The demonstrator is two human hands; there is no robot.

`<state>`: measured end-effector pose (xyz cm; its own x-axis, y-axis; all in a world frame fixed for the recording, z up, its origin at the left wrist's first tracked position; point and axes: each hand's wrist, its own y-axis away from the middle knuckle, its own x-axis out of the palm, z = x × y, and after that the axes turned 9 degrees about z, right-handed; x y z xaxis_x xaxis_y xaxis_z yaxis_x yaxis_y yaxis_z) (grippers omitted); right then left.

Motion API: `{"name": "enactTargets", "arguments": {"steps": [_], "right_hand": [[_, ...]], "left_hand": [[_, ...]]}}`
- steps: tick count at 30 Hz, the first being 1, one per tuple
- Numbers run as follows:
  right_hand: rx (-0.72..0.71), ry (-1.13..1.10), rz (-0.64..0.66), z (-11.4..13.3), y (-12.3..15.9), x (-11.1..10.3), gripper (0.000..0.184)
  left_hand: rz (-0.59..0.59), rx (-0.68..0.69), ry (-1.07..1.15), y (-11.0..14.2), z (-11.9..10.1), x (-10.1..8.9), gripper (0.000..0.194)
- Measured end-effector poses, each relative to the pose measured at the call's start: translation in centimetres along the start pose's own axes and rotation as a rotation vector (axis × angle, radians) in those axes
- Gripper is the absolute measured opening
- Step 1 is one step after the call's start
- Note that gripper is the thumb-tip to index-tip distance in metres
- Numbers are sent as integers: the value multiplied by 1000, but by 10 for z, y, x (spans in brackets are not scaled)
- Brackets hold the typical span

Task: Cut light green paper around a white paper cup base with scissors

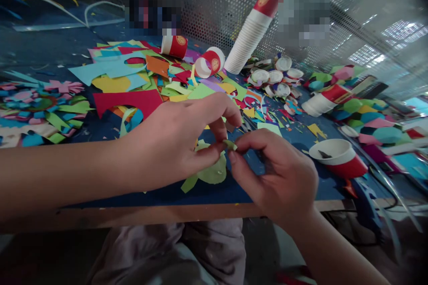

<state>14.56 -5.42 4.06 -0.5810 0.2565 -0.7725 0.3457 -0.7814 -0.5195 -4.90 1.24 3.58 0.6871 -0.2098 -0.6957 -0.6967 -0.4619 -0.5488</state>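
Observation:
Between my two hands is a small strip of green paper point(230, 144), pinched at both ends. My left hand point(187, 129) grips its left end with thumb and finger, the other fingers curled above. From the other side, my right hand point(277, 169) has thumb and index finger closed on the right end. Just below them a rounded pale-green paper piece point(214, 171) lies on the blue tabletop, partly hidden behind my left hand. A narrow green tab point(190, 183) sticks out at its lower left.
Colored paper scraps point(113, 64) heap up behind my hands. A tall stack of paper cups point(249, 31) leans at the back. Right of my hand stands a tilted red-and-white cup point(337, 156), with a blue glue gun point(366, 209) by the table edge. Fringed paper pieces point(40, 107) lie left.

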Motion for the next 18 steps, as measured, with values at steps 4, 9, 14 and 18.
{"name": "enactTargets", "arguments": {"steps": [4,9,14,18], "right_hand": [[-68,39,-16,2,4,-1,16],[-140,33,-35,1,8,-4,22],[-309,282,38,-5,19,-17,15],[-424,449,175,-9,30,-25,12]], "left_hand": [[-26,78,-151,2,-3,1,23],[-56,158,-266,3,-5,3,22],[63,219,-215,5,1,-1,14],[187,377,-281,8,11,-4,23]]}}
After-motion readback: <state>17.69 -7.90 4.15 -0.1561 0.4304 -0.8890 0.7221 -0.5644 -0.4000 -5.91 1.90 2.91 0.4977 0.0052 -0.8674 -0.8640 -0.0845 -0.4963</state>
